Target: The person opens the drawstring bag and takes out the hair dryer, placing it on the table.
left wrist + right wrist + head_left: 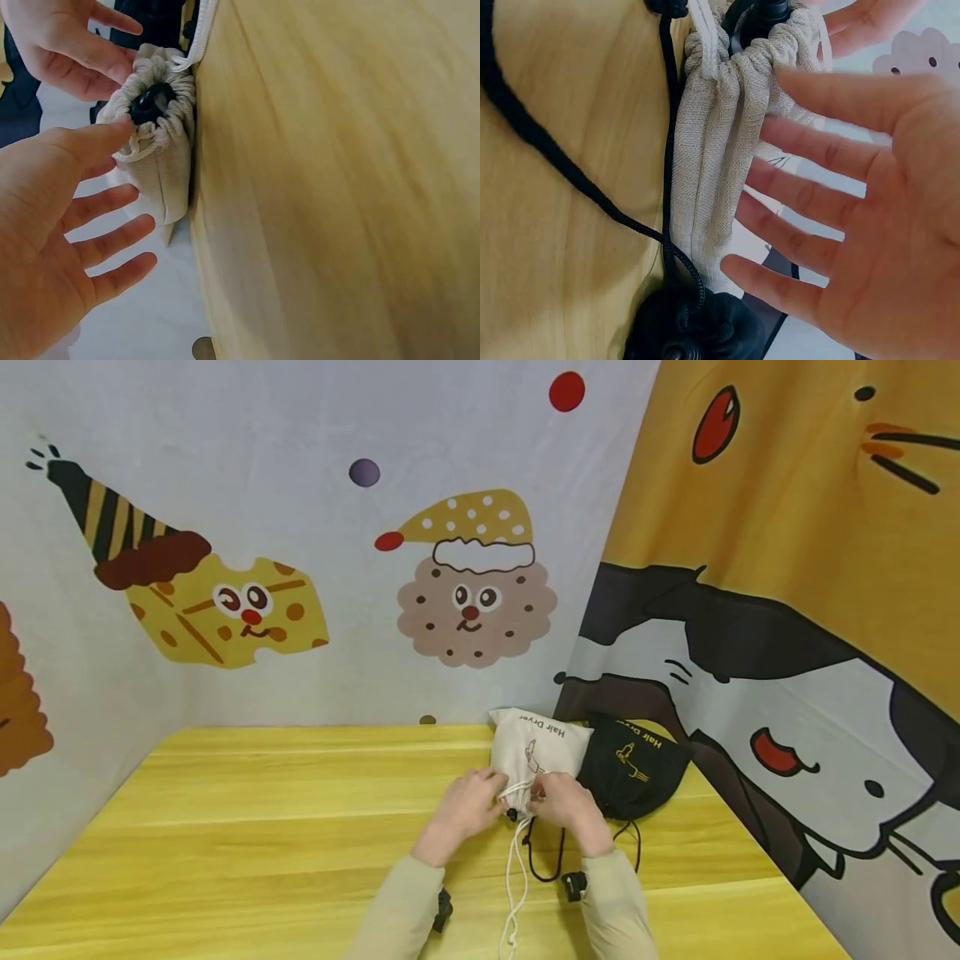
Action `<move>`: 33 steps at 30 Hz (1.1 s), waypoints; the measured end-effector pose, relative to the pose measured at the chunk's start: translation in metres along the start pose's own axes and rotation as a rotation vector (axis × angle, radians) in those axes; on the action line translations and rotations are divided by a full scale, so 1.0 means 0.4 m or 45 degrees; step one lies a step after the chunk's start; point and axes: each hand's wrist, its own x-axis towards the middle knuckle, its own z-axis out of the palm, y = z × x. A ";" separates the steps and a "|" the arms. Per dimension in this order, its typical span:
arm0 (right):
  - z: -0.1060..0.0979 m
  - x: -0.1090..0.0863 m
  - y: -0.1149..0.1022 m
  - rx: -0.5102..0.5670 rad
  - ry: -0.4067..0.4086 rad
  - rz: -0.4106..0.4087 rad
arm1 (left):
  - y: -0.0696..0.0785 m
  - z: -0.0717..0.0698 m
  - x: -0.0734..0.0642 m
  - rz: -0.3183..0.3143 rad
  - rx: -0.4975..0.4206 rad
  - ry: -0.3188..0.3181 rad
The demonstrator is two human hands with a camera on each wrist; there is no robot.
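Observation:
A cream drawstring pouch (543, 735) printed "Hair Dryer" lies at the table's back edge, its gathered mouth facing me. Something black and glossy (150, 103) shows inside that mouth; the rest of it is hidden by the cloth. My left hand (471, 802) is at the left side of the opening, thumb tip at the gathered rim and the other fingers spread. On the opposite side, my right hand (900, 180) has its fingers extended along the pouch's cloth, with the thumb close by the rim. White cords (512, 877) trail from the mouth toward me.
Right beside the cream pouch lies a black drawstring pouch (637, 768), also printed "Hair Dryer". Its black cords (546, 880) loop over the wooden table (225, 827). Behind stands a cartoon-printed curtain (300, 527), which continues along the right side.

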 end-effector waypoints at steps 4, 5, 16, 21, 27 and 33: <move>0.006 0.003 0.000 0.007 -0.023 -0.010 | -0.002 0.006 0.006 0.039 0.019 0.014; 0.008 0.004 -0.002 0.004 -0.023 -0.011 | -0.003 0.007 0.009 0.050 0.018 0.018; 0.035 0.009 -0.031 -0.073 0.062 -0.041 | -0.003 0.008 0.027 0.067 0.083 -0.029; 0.040 0.013 -0.034 -0.070 0.080 -0.090 | -0.006 0.011 0.029 0.052 0.081 -0.040; 0.045 0.015 -0.038 -0.065 0.123 -0.174 | -0.014 0.013 0.025 0.031 0.073 -0.049; 0.047 0.017 -0.047 -0.036 0.122 -0.249 | -0.031 0.008 0.012 0.033 0.045 -0.027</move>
